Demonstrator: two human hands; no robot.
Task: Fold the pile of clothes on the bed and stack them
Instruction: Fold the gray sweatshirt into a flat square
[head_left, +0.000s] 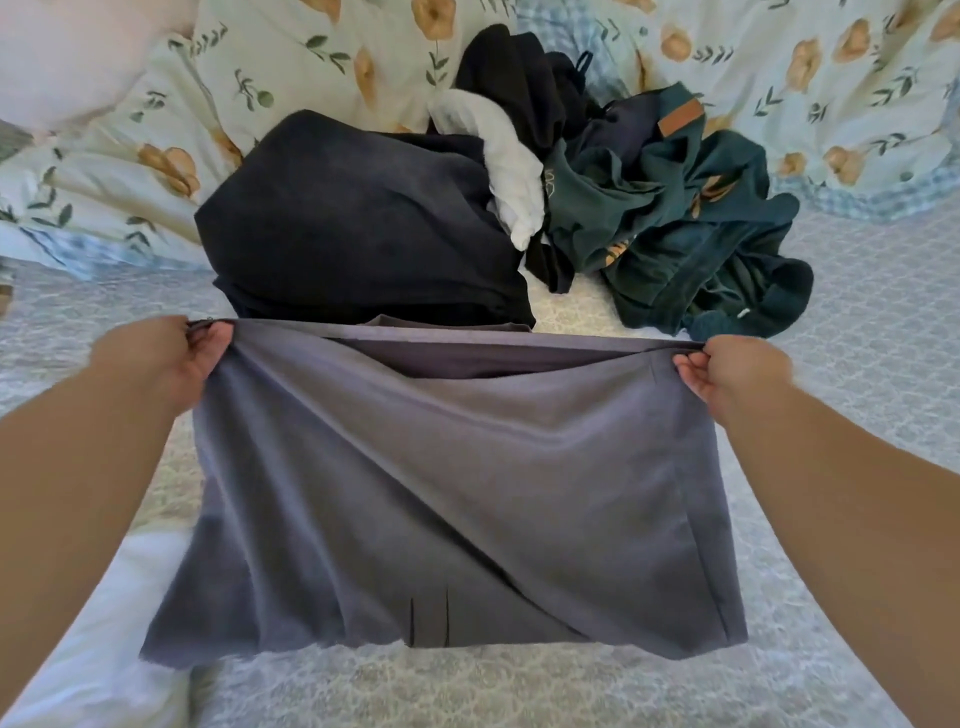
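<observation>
Fingers and thumb of my left hand (171, 358) pinch the top left corner of a grey garment (441, 499), and my right hand (727, 374) pinches the top right corner in the same way, so both grips are closed on the cloth's upper edge. Between the two hands that edge is pulled taut in a nearly straight line, and I can see a little way inside the opening, where a darker inner layer shows. The garment hangs down from the hands toward me in soft diagonal folds, wider at the bottom, with two short dark marks near its lower hem. Both forearms reach in from the lower corners of the view, bare. Under the garment lies the bed (857, 364), covered in a pale grey patterned spread. Just behind the raised edge, near the middle of the bed, sits a folded dark navy stack (353, 223). Touching its right side is a loose pile of clothes: a white piece (504, 161) draped over the stack's edge, a black garment (514, 67) behind it, and a dark teal garment (691, 228) with a small tan patch, spreading to the right. Behind everything lies a cream floral duvet (291, 57) printed with yellow flowers and green leaves, bunched across the back of the bed.
</observation>
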